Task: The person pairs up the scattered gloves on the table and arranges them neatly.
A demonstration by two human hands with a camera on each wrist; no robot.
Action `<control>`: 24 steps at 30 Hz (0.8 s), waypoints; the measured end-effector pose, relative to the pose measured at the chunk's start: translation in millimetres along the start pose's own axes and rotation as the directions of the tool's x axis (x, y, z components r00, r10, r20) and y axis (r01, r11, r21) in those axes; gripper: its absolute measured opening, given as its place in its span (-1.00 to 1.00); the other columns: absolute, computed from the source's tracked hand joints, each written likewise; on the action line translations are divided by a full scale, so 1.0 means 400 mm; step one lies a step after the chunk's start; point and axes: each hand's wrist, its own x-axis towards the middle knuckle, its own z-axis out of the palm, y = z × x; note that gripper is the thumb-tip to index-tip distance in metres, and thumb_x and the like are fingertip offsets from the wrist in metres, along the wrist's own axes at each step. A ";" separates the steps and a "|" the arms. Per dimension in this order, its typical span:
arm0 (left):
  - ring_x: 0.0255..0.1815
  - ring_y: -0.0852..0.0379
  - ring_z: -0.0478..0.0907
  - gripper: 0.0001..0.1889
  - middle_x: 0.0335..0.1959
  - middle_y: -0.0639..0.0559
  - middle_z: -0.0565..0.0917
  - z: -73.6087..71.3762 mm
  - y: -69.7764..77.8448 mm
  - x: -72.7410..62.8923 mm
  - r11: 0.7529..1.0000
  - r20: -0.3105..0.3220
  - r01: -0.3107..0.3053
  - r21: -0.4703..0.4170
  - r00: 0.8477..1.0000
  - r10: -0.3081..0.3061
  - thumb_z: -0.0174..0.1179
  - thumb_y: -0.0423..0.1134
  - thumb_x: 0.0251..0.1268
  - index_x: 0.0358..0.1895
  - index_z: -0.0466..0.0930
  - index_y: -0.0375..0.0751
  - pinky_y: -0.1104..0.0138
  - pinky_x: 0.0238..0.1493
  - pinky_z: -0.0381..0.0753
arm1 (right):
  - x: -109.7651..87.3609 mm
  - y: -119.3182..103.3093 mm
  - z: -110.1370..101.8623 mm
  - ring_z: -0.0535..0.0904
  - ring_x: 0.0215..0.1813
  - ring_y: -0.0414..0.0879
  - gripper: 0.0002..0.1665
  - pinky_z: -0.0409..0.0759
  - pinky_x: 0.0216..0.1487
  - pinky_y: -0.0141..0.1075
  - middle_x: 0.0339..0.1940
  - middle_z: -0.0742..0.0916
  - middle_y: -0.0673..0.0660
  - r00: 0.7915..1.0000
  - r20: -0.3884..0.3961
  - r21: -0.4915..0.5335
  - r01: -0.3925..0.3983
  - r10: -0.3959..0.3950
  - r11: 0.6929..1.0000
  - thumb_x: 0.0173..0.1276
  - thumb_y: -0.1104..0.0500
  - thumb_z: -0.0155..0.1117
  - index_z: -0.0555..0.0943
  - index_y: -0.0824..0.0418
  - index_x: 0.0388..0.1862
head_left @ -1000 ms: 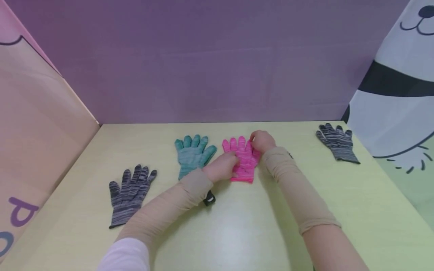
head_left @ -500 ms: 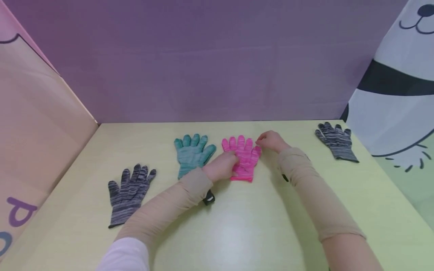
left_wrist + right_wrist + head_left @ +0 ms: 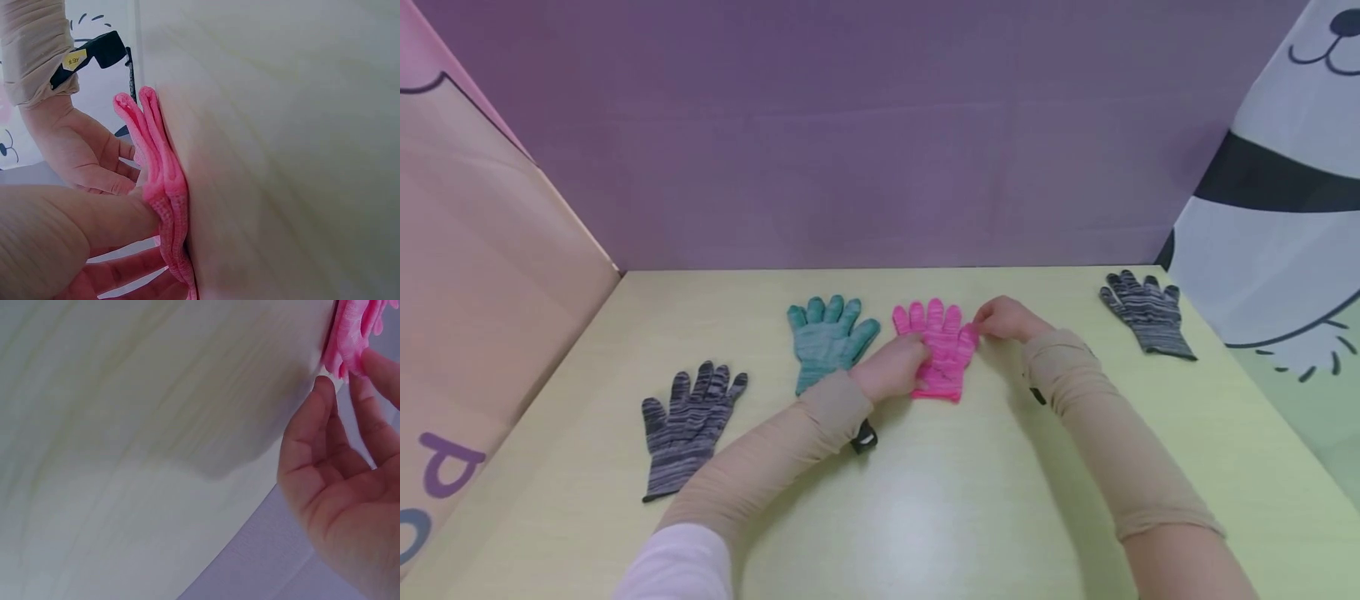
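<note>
The left hand presses on the pink glove, thumb and fingers apart; the right hand pinches its thumb tip. The pink glove lies flat, fingers fanned — nearly finished, it seems, bar that pinched thumb. Left of it, the teal glove looks done — so do the near grey glove, farther left, and the far grey glove, well to its right.

Pale wood-look desk. Teal glove lies flat near the middle, partly covered. Striped grey glove to its left; matching glove by the far right corner (both dark-cuffed). Purple backdrop behind, lettered pinkish panel left, cartoon-print panel right.
</note>
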 end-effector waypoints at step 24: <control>-0.19 0.10 0.48 -0.90 -0.26 -0.04 0.59 0.001 0.003 0.000 0.999 0.011 0.005 0.036 1.000 -0.005 0.23 -0.36 0.21 -0.23 0.61 -0.28 0.34 -0.04 0.53 | 0.009 -0.003 0.015 0.50 -0.18 0.01 -0.69 0.52 -0.05 -0.17 -0.32 0.66 0.18 0.992 -0.079 0.044 -0.097 0.100 0.994 0.27 0.17 0.23 0.62 0.40 -0.15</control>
